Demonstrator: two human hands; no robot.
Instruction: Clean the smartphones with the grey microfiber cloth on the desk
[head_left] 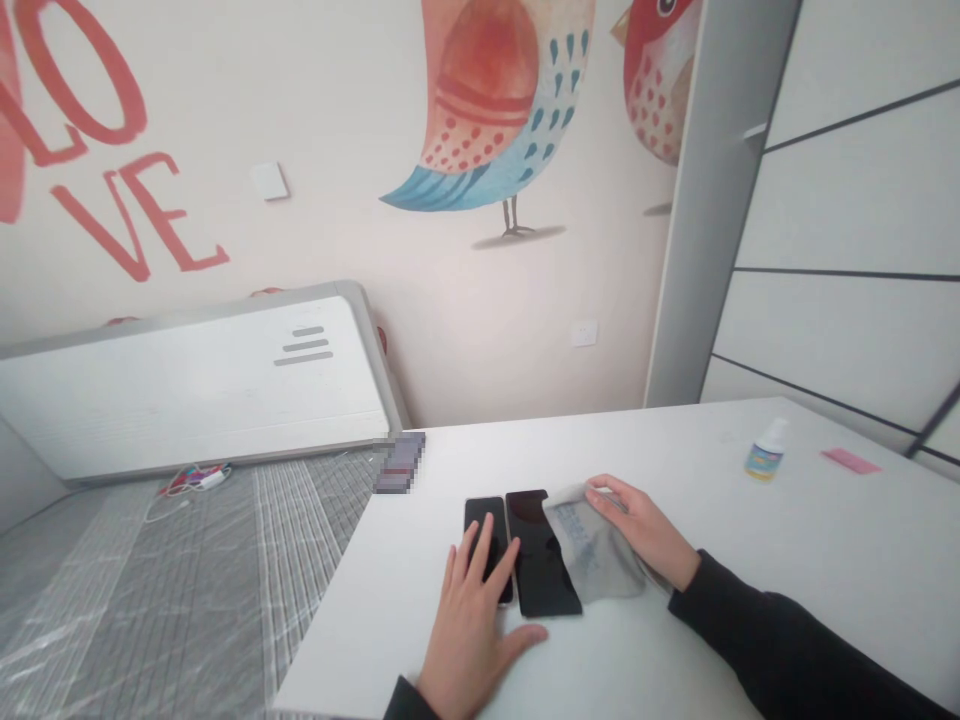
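I see left hand (469, 625) flat, fingers spread on smaller phone (487, 545) | right hand (645, 530) pinching grey cloth (592, 550) over larger phone (540, 560) | white table (750, 560), small bottle (765, 450) far right

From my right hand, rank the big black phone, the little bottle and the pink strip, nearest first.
From the right hand:
1. Big black phone, just to its left, under the film.
2. Little bottle, farther right, toward the table's back.
3. Pink strip, farthest right.
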